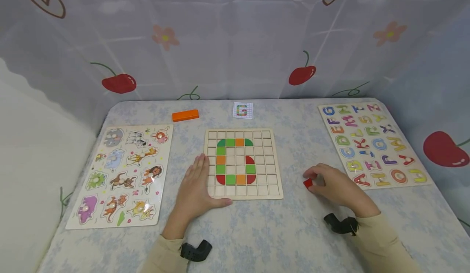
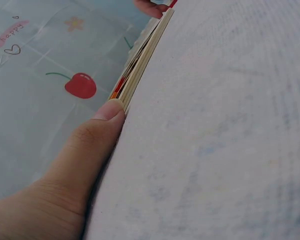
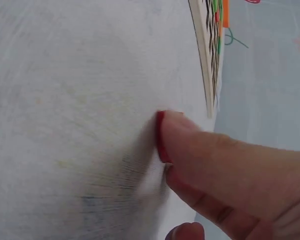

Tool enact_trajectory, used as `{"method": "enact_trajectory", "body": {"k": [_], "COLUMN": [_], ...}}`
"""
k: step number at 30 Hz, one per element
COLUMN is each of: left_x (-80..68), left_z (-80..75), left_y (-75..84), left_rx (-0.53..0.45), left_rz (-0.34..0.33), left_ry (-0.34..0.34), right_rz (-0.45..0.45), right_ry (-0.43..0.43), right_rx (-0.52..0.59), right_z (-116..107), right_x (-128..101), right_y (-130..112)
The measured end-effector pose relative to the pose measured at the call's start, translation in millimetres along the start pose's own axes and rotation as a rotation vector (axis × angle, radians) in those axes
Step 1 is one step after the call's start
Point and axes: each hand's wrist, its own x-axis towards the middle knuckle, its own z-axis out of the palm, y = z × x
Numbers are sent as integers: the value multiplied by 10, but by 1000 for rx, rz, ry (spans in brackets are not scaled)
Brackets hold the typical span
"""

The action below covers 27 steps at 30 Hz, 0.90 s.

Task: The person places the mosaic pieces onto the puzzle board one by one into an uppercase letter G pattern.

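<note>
A wooden grid board lies mid-table, with several green, orange and red tiles forming a G shape in its squares. My left hand rests along its left and front edges, fingers straight and thumb stretched out; in the left wrist view the thumb touches the board's side. To the right of the board, my right hand pinches a small red block between thumb and finger, just over the tablecloth. Part of that red block is hidden behind the thumb in the right wrist view.
A small pattern card showing a G lies behind the board, with an orange bar to its left. An animal puzzle lies at the left, a letter puzzle at the right. A printed curtain hangs behind the table.
</note>
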Motion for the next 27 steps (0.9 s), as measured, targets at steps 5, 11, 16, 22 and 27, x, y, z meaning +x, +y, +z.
{"method": "enact_trajectory", "body": {"k": [5, 11, 16, 22, 27], "left_x": [0, 0, -5, -3, 0], "left_z": [8, 10, 7, 2, -1], "left_y": [-11, -23, -17, -6, 2], "left_rx": [3, 2, -3, 0, -3], "left_rz": [-3, 0, 3, 3, -2], "left_ry": [-3, -1, 4, 6, 0], "right_rz": [9, 8, -60, -54, 32], "right_ry": [52, 68, -4, 1, 10], "right_rx": [-10, -25, 13, -2, -28], "right_z": [57, 76, 11, -1, -8], "right_x": [38, 64, 63, 53, 57], "right_y": [27, 16, 48, 44, 21]}}
